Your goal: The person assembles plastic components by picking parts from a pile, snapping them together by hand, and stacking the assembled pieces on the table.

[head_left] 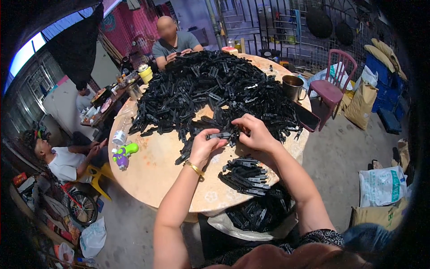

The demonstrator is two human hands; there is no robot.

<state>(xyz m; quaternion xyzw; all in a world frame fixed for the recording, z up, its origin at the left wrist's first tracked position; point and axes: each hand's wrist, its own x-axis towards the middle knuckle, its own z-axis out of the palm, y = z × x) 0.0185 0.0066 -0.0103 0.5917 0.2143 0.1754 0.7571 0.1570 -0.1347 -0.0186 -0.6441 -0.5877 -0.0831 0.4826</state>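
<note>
My left hand grips a narrow black plastic part between thumb and fingers, level above the table. Just right of it, my right hand is closed in a pinch by the part's right end; whatever its fingertips hold is too small to make out. A large heap of similar black plastic pieces covers the far half of the round table. Closer to me, below my right hand, lies a smaller bunch of black parts, roughly lined up, some with grey ends.
A metal mug and a dark phone-like slab stand at the table's right; a clear bottle and green-purple toy gun at its left. An open sack of black parts sits below the near edge. Another person works opposite.
</note>
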